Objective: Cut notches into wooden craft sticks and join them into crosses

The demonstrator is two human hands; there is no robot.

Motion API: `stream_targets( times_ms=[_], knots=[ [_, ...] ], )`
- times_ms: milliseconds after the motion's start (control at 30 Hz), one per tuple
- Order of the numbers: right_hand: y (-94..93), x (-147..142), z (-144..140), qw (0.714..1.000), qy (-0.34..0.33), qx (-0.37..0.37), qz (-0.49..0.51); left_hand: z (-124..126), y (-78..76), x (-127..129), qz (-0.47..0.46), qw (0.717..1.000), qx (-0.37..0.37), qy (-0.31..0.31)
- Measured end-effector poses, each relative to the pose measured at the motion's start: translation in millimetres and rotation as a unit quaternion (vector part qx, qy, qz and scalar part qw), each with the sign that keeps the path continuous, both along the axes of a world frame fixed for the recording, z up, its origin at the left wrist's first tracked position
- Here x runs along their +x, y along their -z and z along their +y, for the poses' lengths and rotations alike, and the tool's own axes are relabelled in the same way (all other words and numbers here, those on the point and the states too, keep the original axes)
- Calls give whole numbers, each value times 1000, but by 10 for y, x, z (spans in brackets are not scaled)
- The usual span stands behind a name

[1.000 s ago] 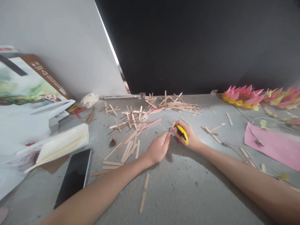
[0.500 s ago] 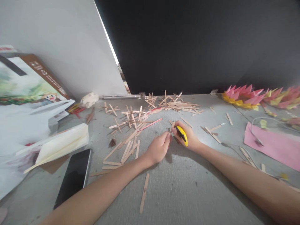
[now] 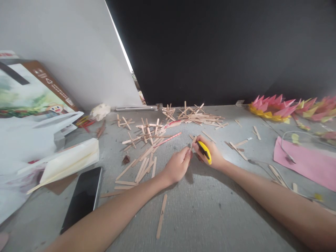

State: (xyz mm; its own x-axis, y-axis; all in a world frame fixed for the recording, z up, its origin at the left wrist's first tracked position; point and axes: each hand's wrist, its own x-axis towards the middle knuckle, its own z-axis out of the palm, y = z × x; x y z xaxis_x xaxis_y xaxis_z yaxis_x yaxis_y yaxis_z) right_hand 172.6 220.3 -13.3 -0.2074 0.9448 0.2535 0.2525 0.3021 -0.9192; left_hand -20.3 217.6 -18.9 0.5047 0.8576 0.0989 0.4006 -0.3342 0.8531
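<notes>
Right hand (image 3: 210, 154) closed around a yellow cutter (image 3: 204, 151), left hand (image 3: 178, 165) pinching a short wooden stick (image 3: 193, 141) between fingertips touching the cutter's tip, loose sticks (image 3: 143, 164) scattered just left of the fingers.

Phone (image 3: 82, 197) left of the hands — stick pile (image 3: 195, 115) behind, paper sheet (image 3: 306, 161) right.

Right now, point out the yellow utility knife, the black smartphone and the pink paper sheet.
yellow utility knife (image 3: 205, 151): head view, yellow handle.
black smartphone (image 3: 83, 196): head view, dark screen.
pink paper sheet (image 3: 309, 164): head view, flat middle.
</notes>
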Motion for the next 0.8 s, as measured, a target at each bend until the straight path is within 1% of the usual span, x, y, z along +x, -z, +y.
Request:
stream_targets(
  times_ms=[133, 233, 333, 433, 533, 667, 800],
  knots=[
    [-32, -5, -12, 1000, 18, 8, 9, -2, 14, -2, -2, 1000, -9, 2],
    [-30, -8, -7, 1000, -8, 13, -8, -2, 21, -1, -5, 1000, -6, 1],
    [15, -1, 15, 996, -47, 38, -60, 2, 22, -1, -8, 1000, -1, 1],
    [65, 13, 36, 993, -49, 56, -94, 5, 20, 0, -7, 1000, -2, 0],
    [83, 22, 38, 994, -38, 56, -89, 4, 19, 0, -10, 1000, -2, 1],
    [56, 20, 15, 996, -27, 47, -77, 2, 15, -4, -9, 1000, 0, 2],
    [5, 1, -4, 999, -13, 15, -29, 1, 13, -6, -5, 1000, 1, 1]
  ],
)
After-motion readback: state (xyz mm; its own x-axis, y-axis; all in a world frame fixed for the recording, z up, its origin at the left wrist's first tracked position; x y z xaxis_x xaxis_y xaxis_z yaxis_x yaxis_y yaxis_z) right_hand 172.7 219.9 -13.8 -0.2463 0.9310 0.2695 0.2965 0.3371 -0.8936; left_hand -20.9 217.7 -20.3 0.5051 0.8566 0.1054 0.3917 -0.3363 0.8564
